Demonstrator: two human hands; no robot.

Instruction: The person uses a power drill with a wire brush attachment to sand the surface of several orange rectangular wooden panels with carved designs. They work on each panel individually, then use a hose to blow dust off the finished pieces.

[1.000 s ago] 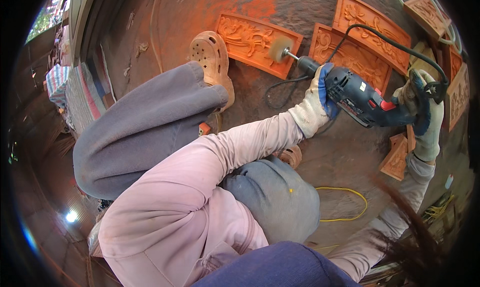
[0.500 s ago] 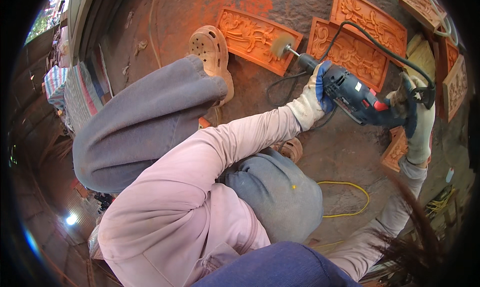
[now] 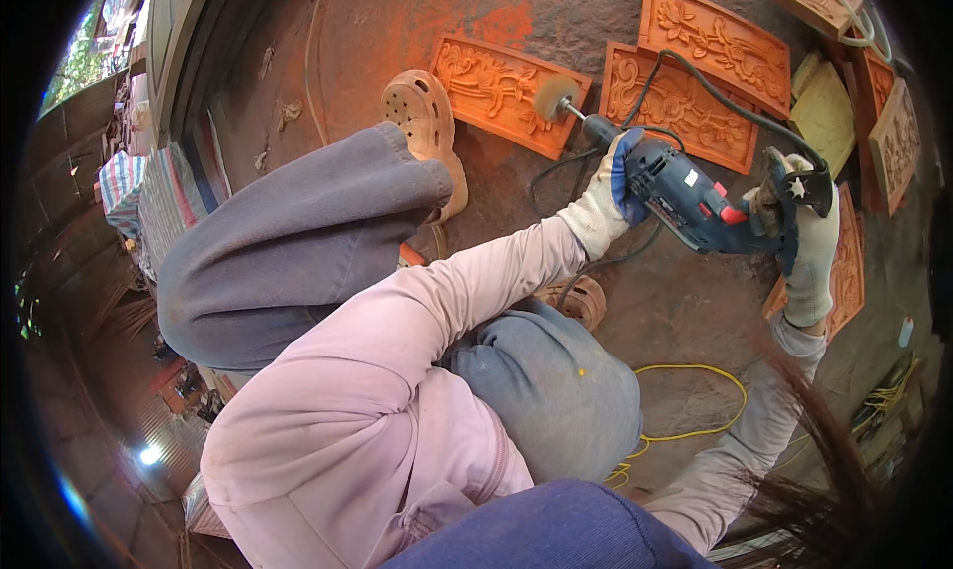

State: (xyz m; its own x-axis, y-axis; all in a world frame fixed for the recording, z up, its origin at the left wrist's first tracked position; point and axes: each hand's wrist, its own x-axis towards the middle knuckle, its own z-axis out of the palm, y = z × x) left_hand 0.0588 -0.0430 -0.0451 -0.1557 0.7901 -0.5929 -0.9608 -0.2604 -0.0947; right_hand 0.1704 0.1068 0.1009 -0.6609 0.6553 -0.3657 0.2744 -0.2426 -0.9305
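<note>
The left hand [image 3: 601,200], in a blue-palmed knit glove, curls around the front of a corded power drill [image 3: 675,184] with a small white label [image 3: 691,178]; the gloved right hand [image 3: 812,233] clasps its rear handle. Beyond the left hand, its fuzzy round brush [image 3: 554,99] overlaps a floral-carved wooden panel [image 3: 486,80].

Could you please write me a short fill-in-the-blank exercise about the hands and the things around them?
1. The right hand holds the rear handle of the power tool, while the left hand grips nearer its ____.
2. In this view, the tool's round head overlaps a carved panel coloured ____.
3. Both hands are covered by ____.
4. The thin cord looped near the right sleeve is ____.

Missing words: front; orange; gloves; yellow.
</note>
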